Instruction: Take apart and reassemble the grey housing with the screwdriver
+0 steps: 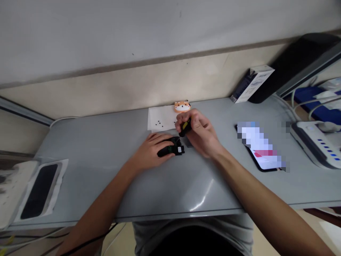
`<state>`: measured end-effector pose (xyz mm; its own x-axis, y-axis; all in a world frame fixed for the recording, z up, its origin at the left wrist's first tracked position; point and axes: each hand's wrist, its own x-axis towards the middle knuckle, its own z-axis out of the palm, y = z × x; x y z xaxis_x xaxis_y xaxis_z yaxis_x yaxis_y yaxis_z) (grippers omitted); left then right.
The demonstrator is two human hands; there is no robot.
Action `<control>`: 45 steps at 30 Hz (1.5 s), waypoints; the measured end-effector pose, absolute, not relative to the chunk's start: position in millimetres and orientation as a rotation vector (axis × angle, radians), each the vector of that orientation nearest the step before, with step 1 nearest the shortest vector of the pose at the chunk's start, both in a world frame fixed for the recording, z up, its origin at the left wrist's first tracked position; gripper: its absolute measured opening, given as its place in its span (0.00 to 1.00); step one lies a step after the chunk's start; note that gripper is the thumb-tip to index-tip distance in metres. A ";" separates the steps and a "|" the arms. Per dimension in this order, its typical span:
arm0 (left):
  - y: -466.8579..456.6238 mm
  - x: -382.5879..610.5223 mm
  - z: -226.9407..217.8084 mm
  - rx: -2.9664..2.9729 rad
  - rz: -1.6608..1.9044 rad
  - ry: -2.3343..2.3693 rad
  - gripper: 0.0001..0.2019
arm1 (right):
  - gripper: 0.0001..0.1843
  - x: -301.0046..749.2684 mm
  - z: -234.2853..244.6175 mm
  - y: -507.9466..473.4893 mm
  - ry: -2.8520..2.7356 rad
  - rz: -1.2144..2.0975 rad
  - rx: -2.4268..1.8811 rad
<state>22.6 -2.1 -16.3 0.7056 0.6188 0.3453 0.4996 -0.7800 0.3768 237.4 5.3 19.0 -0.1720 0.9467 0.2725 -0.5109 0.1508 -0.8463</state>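
Hands point(156, 151) point(201, 133) gripping black device point(178, 148) and screwdriver point(185, 127), glossy desk point(165, 192), pale wall point(119, 89)

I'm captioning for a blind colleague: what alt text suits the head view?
A person's left hand holds a black device on a grey desk while the right hand holds a black-and-yellow tool over it. Beyond, tiny dark pieces lie on white paper.

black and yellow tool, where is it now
In the head view, the tool is just right of centre, in the right hand, its tip pointing at the black device held by the left hand.
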 end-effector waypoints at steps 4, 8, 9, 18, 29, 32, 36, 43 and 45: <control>-2.2 22.4 -14.7 2.646 0.648 0.894 0.11 | 0.25 233.9 18.6 5.0 -1.065 1.396 -0.561; -2.2 21.8 -15.8 2.644 0.641 0.913 0.11 | 0.26 231.3 20.6 3.8 -1.055 1.359 -0.546; -2.2 21.7 -16.1 2.644 0.648 0.913 0.11 | 0.26 230.9 20.9 3.4 -1.059 1.356 -0.543; -2.8 23.0 -14.3 2.646 0.631 0.902 0.11 | 0.28 232.1 25.3 2.0 -1.061 1.401 -0.587; -2.0 21.8 -15.4 2.669 0.645 0.893 0.10 | 0.23 238.7 20.8 5.1 -1.091 1.387 -0.579; -2.3 21.4 -15.5 2.660 0.593 0.933 0.11 | 0.24 238.8 20.7 8.5 -1.114 1.322 -0.619; -2.2 22.1 -15.8 2.662 0.617 0.927 0.11 | 0.28 237.1 28.1 7.6 -1.088 1.364 -0.656; -1.6 22.2 -15.2 2.636 0.594 0.928 0.11 | 0.26 241.9 24.4 3.8 -1.161 1.358 -0.655; -1.9 21.9 -14.6 2.630 0.577 0.929 0.11 | 0.28 241.5 19.8 5.1 -1.183 1.356 -0.672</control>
<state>21.9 -1.9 -14.6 0.7113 0.6482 0.2718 0.5310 -0.7489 0.3964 241.5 5.1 19.8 -0.1784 0.9525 0.2468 -0.3740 0.1663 -0.9124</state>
